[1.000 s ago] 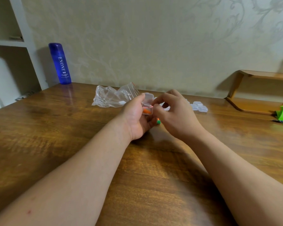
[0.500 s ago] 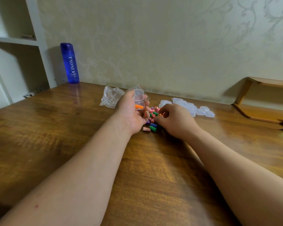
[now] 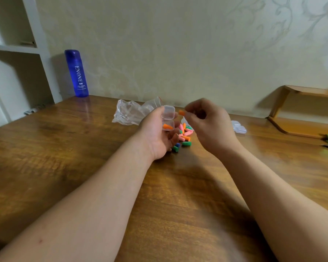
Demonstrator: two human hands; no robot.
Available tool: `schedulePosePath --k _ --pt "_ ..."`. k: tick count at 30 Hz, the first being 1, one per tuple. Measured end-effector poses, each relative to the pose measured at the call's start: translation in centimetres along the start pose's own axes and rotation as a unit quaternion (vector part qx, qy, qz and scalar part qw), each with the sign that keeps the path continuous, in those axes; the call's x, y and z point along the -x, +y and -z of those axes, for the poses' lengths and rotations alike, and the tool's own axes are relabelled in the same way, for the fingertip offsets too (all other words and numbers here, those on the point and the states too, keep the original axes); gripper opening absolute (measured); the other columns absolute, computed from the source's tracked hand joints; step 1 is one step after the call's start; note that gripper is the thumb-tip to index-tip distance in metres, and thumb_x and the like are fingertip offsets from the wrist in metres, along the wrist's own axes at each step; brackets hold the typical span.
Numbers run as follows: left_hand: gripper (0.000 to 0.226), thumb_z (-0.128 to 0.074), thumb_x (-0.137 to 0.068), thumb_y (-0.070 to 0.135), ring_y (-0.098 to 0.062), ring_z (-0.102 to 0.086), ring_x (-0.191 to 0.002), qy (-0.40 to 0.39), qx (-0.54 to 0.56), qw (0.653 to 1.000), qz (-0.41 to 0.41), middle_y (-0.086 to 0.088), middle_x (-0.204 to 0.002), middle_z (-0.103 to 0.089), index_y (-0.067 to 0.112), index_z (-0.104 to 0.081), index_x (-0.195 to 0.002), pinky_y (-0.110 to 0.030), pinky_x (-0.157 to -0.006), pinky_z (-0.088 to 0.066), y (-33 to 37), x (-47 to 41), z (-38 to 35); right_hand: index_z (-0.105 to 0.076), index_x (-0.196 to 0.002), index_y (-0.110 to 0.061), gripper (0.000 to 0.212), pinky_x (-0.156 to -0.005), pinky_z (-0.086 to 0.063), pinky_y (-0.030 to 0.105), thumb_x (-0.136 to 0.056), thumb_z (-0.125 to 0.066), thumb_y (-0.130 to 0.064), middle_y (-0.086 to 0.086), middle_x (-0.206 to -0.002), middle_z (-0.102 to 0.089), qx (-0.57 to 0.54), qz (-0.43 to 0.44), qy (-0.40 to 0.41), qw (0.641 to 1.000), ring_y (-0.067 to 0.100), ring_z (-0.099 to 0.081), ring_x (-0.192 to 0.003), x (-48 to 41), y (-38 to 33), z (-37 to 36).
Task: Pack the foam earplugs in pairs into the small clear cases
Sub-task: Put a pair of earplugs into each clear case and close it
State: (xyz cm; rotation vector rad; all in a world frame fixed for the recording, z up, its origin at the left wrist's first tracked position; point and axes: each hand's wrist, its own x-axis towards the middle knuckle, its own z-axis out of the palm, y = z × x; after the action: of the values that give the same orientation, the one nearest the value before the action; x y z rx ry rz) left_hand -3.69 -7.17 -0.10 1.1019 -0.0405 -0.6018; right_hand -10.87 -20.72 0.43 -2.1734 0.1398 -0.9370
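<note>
Right hand (image 3: 208,125) pinches a stubby orange earplug (image 3: 181,112); left hand (image 3: 159,133) grips the flipped-open clear case (image 3: 168,120), another orange plug (image 3: 168,126) already lying inside.

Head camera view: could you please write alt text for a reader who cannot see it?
The left hand holds an open clear case with one orange earplug inside, while the right hand pinches a second orange earplug beside its lid. Loose coloured earplugs lie on the wooden table, with a crumpled plastic bag and a blue bottle behind.
</note>
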Motion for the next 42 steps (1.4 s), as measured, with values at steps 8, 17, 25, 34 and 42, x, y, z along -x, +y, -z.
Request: schedulePosePath --k 8,17,25,34,42 --pt "0.041 -0.042 -0.112 0.049 -0.014 -0.051 -0.062 -0.073 0.021 0.997 0.013 0.002 -0.061 -0.054 0.016 -0.064 -0.121 -0.031 -0.066 -0.048 -0.7 0.6 -0.9 -0.076 -0.1 -0.029 0.013 -0.07 -0.048 0.031 -0.093 -0.071 -0.02 -0.012 -0.096 -0.073 0.09 0.051 -0.061 0.993 0.005 -0.059 -0.078 1.0 -0.5 -1.1" --pt "0.044 -0.04 -0.112 0.052 -0.012 -0.057 -0.051 -0.073 0.013 0.997 0.015 0.004 -0.053 -0.054 0.016 -0.064 -0.114 -0.029 -0.065 -0.048 -0.6 0.8 -0.8 -0.078 -0.095 -0.029 0.008 -0.066 -0.037 0.013 -0.095 -0.072 -0.025 -0.011 -0.097 -0.061 0.066 0.038 -0.045 0.996 0.002 -0.059 -0.081 0.9 0.1 -1.4" --pt "0.058 -0.046 -0.108 0.055 -0.017 -0.058 -0.067 -0.051 -0.002 0.999 0.005 -0.008 -0.081 -0.064 0.009 -0.069 -0.135 -0.028 -0.052 -0.051 -0.8 0.4 -0.7 -0.067 -0.132 -0.022 0.03 -0.082 -0.047 0.011 -0.104 -0.061 -0.029 -0.016 -0.114 -0.07 -0.024 -0.021 -0.049 0.998 -0.004 -0.064 -0.106 0.6 -0.4 0.0" --pt "0.064 -0.039 -0.107 0.066 -0.019 -0.062 -0.069 -0.085 0.038 0.996 0.012 -0.007 -0.08 -0.065 0.011 -0.068 -0.125 -0.032 -0.066 -0.052 -0.2 0.7 -0.3 -0.073 -0.119 -0.03 0.019 -0.097 -0.052 0.028 -0.102 -0.068 -0.033 -0.016 -0.117 -0.074 -0.027 0.035 -0.1 0.994 0.001 -0.065 -0.114 0.9 -0.3 -0.3" --pt "0.028 -0.043 -0.104 0.026 -0.02 -0.059 -0.076 -0.111 0.022 0.994 0.006 -0.008 -0.085 -0.059 0.005 -0.061 -0.112 -0.033 -0.075 -0.053 0.1 0.9 -0.2 -0.062 -0.105 -0.025 0.019 -0.085 -0.054 0.036 -0.093 -0.076 -0.031 -0.013 -0.104 -0.071 0.06 0.082 -0.11 0.989 0.01 -0.063 -0.101 1.5 -0.2 -0.6"
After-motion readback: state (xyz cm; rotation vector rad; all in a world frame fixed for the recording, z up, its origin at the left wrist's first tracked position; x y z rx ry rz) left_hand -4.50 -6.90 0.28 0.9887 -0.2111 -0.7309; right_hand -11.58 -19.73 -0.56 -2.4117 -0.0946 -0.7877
